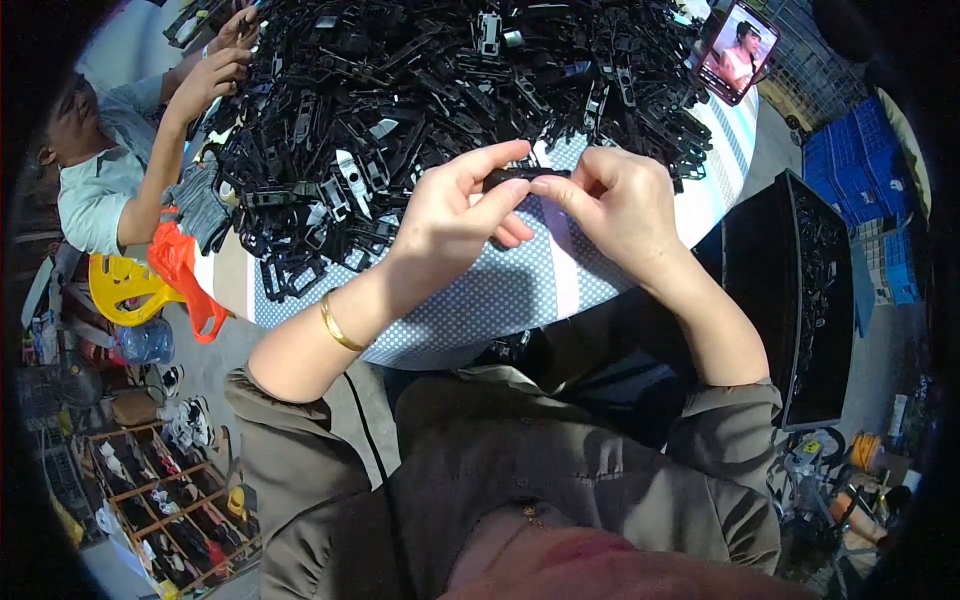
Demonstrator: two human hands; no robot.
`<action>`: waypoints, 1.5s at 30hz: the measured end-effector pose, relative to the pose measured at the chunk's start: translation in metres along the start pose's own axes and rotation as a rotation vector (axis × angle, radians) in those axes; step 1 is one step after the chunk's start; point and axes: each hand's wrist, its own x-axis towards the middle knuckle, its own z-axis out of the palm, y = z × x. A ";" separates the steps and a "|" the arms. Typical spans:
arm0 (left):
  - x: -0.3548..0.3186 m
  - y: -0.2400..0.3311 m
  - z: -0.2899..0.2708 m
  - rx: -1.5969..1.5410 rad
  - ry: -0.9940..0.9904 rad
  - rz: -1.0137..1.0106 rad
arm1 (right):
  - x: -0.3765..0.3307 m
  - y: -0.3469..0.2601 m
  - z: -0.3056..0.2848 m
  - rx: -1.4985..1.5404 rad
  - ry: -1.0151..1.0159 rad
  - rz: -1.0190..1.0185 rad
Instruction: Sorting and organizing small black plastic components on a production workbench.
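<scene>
Both hands meet over the near edge of the table, pinching a small dark plastic part between thumbs and fingers. My left hand is closed on its left end, with the thumb along it. My right hand is curled at the other end, its thumb tip close to the left thumb. The fingers hide much of the part, so its exact kind cannot be told. Just beyond lies a large heap of black plastic parts, with a few white or silvery pieces such as a long pale one.
A patterned cloth covers the round table. A phone stands at the far right. Another person works at the left, near a grey glove and orange bag. A black bin is on my right, a yellow stool left.
</scene>
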 end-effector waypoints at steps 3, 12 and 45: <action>-0.004 -0.006 -0.003 0.031 -0.041 -0.054 | 0.010 0.005 -0.011 0.024 -0.213 0.180; -0.006 -0.004 0.013 0.115 -0.249 -0.130 | 0.020 0.048 -0.009 -0.184 0.135 -0.297; 0.005 -0.014 -0.003 -0.212 -0.042 0.027 | 0.106 0.011 -0.025 -0.124 0.303 -0.246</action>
